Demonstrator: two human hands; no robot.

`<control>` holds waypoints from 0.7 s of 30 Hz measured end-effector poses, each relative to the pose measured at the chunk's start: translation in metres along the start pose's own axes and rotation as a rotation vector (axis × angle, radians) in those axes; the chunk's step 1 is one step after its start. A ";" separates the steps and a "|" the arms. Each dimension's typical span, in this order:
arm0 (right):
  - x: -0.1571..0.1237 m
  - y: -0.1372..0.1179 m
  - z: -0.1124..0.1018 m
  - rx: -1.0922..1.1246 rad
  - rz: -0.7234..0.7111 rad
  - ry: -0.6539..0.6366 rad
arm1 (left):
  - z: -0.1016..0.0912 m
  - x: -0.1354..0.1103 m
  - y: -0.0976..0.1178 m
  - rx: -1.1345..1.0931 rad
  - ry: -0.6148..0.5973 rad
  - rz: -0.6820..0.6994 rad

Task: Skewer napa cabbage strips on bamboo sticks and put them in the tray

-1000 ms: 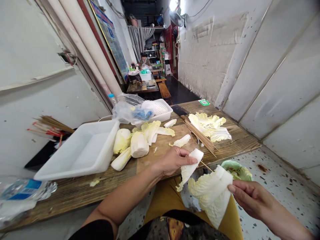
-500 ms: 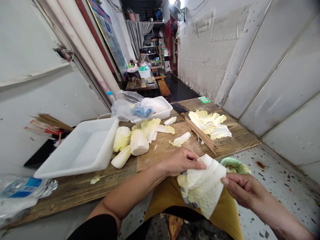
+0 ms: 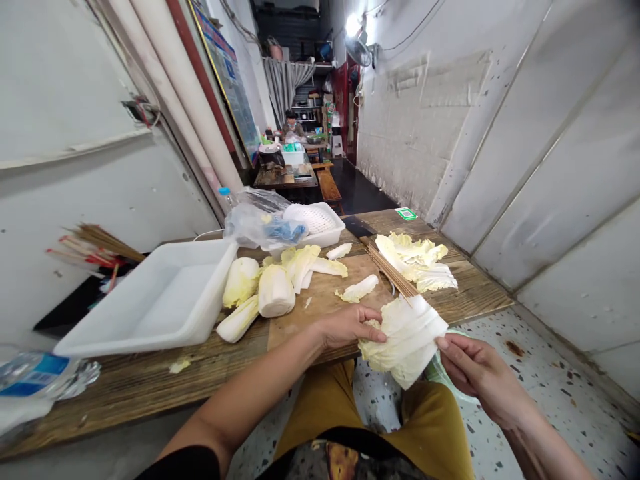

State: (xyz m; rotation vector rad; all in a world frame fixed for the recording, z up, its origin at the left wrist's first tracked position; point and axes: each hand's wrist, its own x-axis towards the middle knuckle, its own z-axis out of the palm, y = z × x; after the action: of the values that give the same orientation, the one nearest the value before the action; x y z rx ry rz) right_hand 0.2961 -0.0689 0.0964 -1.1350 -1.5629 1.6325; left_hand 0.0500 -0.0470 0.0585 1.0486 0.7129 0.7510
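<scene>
Broad white-and-yellow cabbage leaf [image 3: 406, 339], aslant

Green bowl [image 3: 444, 377] partly behind leaf [image 3: 404, 339]

Shows rough, grained wood along the table [image 3: 480, 303], lower half of the frame; looks smoother and matt on the cutting board [image 3: 323, 293] at centre. Has smooth plastic with a faint sheen in the white tub [image 3: 213, 293], left; looks thin, crinkled and glossy in the clear bag [image 3: 247, 228], just left of centre. Appears wrinkled on the cabbage leaf [image 3: 407, 337], lower right of centre, dry and matt in the wooden skewers [image 3: 393, 270] above.
</scene>
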 end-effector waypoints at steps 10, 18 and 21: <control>0.015 0.019 -0.011 0.072 0.021 0.034 | -0.021 0.009 -0.028 0.117 0.176 0.188; 0.015 0.032 -0.018 0.106 0.013 0.102 | -0.087 -0.018 -0.014 1.085 1.053 0.164; 0.015 0.040 -0.019 0.059 0.028 0.168 | -0.108 -0.026 -0.003 1.237 1.131 0.070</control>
State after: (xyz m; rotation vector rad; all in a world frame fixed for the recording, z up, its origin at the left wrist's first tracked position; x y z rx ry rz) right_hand 0.3116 -0.0522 0.0558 -1.2342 -1.3897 1.5478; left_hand -0.0510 -0.0166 0.0236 1.7081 2.3064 0.9485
